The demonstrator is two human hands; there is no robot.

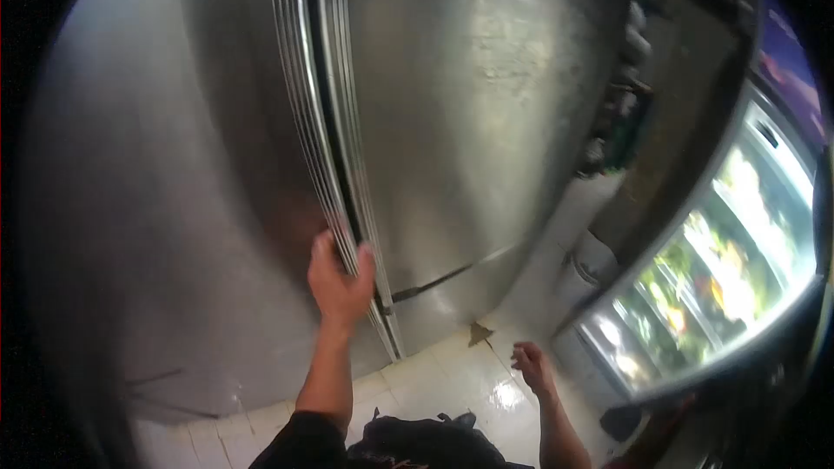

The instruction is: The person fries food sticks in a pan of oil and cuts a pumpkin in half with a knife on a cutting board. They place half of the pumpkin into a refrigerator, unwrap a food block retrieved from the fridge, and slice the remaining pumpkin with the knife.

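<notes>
A tall stainless steel refrigerator with two doors fills most of the head view. My left hand (pixel 341 287) is closed on the ribbed handle edge (pixel 304 113) of the left door (pixel 174 234), low down by the seam. Its fingers lie on the left side of the strip and the thumb on the right. The right door (pixel 434 122) stands beside it, with a dark narrow gap between the two. My right hand (pixel 532 369) hangs free above the floor, its fingers loosely bent and somewhat apart, with nothing visible in it.
A lit glass-front display cooler (pixel 695 269) with blurred goods stands at the right. White floor tiles (pixel 452 373) run under the refrigerator, with a brown scrap (pixel 479 334) near its base. A white bucket-like container (pixel 593 258) sits between the two units.
</notes>
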